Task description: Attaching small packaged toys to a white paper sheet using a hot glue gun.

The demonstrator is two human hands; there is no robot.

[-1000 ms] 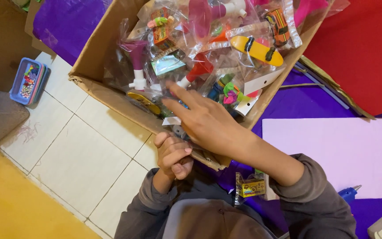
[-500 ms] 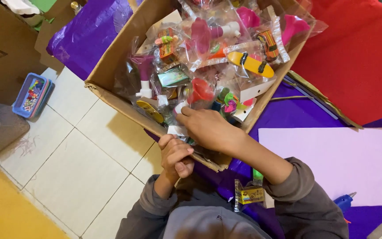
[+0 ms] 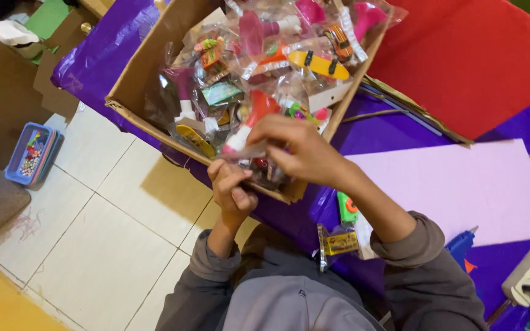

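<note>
Both hands at cardboard box [image 3: 131, 92] near edge, right hand [image 3: 299, 150] grip pinching toy packet [image 3: 249, 125], left hand [image 3: 231, 187] closed (contents unclear)

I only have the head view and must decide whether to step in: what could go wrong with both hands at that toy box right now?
1. The right hand holds a clear toy packet above the heaped cardboard box; loose packets beside it could snag and spill out.
2. The left hand is at the box's front wall, which sits over the tiled floor; pressure there might tip the box.
3. A small yellow packet lies by the right forearm and may get swept off.
</note>
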